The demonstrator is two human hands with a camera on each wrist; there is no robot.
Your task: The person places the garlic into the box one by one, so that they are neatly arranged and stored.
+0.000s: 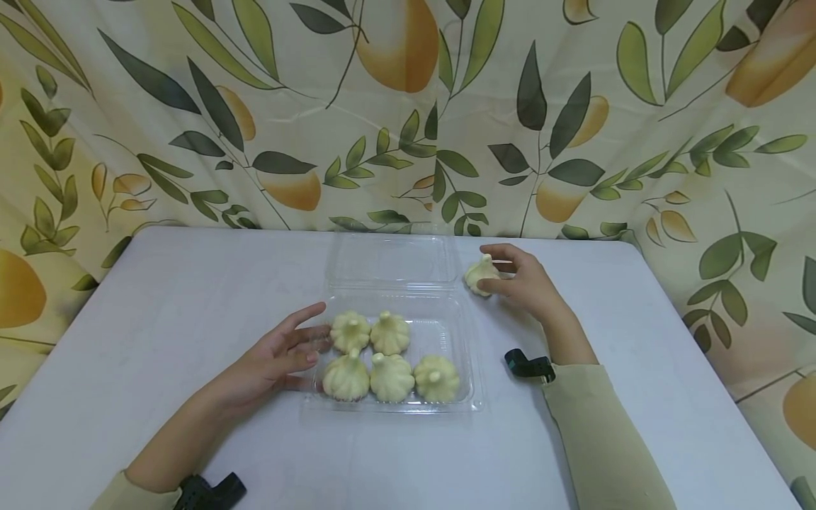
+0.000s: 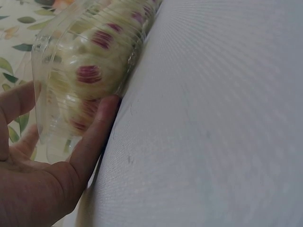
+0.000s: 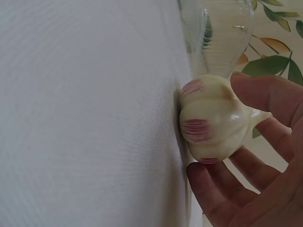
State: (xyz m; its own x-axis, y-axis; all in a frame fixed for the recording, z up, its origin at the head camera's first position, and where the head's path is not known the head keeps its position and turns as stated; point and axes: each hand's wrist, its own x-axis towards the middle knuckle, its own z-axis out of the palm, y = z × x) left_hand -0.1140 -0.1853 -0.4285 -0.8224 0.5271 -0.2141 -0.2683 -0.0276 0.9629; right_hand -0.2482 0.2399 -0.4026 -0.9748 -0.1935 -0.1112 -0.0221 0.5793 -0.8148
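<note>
A clear plastic clamshell box point(image 1: 468, 382) lies with its lid folded back on the white table. Inside it sit several pale garlic bulbs point(image 1: 392, 378) in two rows, their sides marked with purple patches point(image 2: 89, 74). My left hand point(image 1: 270, 361) rests against the box's left wall, its fingers spread and fairly straight. Right of the lid, my right hand point(image 1: 525, 280) holds another garlic bulb point(image 3: 215, 120) between thumb and fingers. That bulb lies at the tabletop, its stem turned toward the palm in the right wrist view.
The transparent lid point(image 1: 392, 261) reaches toward the table's back edge. Behind the table point(image 1: 210, 297) hangs a curtain point(image 1: 382, 142) printed with leaves and fruit. Black wrist devices point(image 1: 529, 365) sit at both sleeves.
</note>
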